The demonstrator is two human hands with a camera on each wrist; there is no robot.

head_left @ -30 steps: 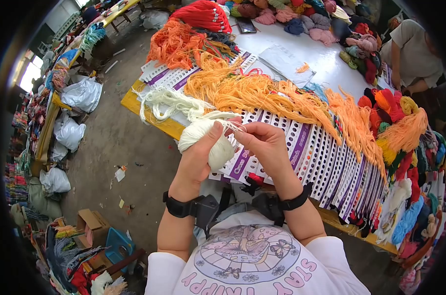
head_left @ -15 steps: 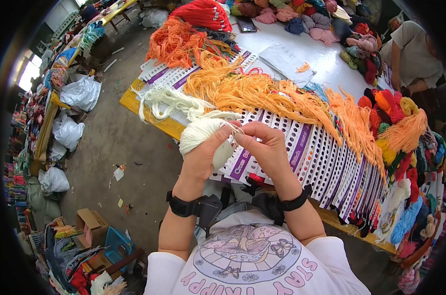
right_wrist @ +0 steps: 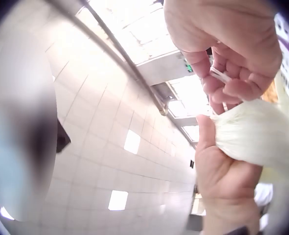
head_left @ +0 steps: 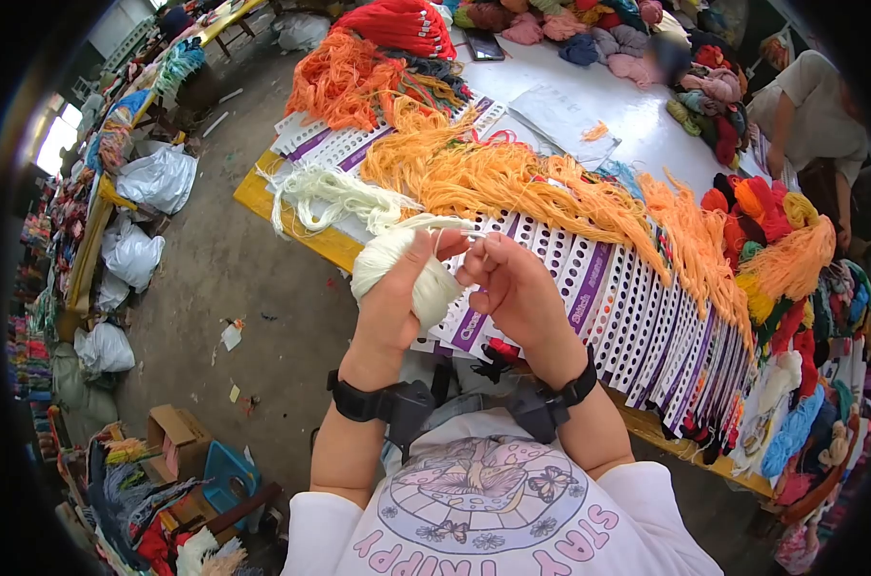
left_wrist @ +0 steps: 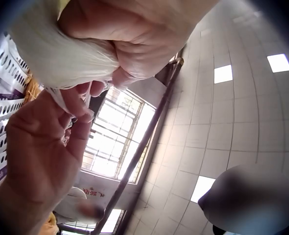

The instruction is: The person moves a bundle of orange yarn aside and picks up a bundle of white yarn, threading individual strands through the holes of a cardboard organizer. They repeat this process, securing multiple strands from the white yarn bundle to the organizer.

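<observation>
A bundle of cream-white thread [head_left: 408, 274] is gripped by the left hand [head_left: 387, 307] in the head view, its thumb over the near side. The right hand [head_left: 517, 288], fingers curled, pinches thin white strands just right of the bundle's top. In the left wrist view those strands run from the bundle [left_wrist: 61, 54] into the right hand [left_wrist: 46, 147]. The right wrist view shows a short white piece between the fingers of the right hand [right_wrist: 227, 49], above the bundle [right_wrist: 257, 132]. Loose cream thread [head_left: 334, 197] lies on the table behind the left hand.
Orange thread [head_left: 493, 182] lies across punched white-and-purple cards [head_left: 579, 278] on the table. Red-orange skeins [head_left: 344, 82], a phone [head_left: 483, 45] and a plastic sheet [head_left: 560, 120] are farther back. Coloured skeins [head_left: 790, 250] hang at the right, near another person [head_left: 810, 110].
The right hand has turned, its fingers curling in more and its palm facing the bundle. The left hand keeps its grip with little movement. The person at the right has shifted.
</observation>
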